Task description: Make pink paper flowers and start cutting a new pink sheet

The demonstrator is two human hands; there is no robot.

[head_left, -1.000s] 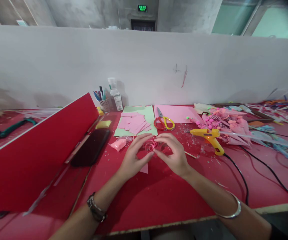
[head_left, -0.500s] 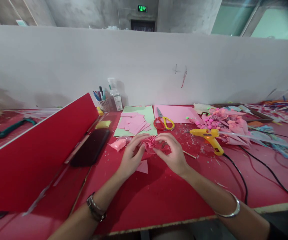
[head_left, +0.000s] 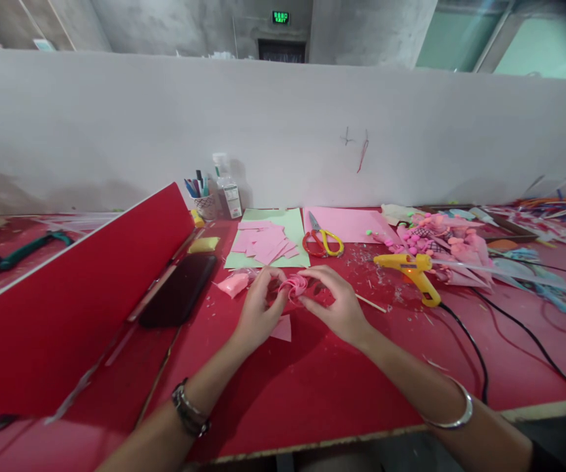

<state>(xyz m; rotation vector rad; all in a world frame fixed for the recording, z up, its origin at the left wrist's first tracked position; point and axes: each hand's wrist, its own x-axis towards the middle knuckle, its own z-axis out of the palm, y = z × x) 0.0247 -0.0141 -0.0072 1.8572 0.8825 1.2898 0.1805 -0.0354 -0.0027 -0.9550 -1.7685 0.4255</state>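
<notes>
on my remote feed i'm seeing a pink spiral paper rosette (head_left: 294, 286) near the centre of the frame, held up between both hands over the red tabletop (head_left: 322, 393). the left hand (head_left: 259, 308) is pinching its left side between thumb and fingers; the right hand (head_left: 340, 307) is curving narrowly around its right side, thumb near the lower edge, though i'm not making out every contact. i'm judging it very light, springy, dry rather than slippery, and easily creased. i'd be taking hold gently at the outer rim, from opposite sides, sparing the swirled folds. pink paper (head_left: 283, 328) is lying just below it in the frame.
</notes>
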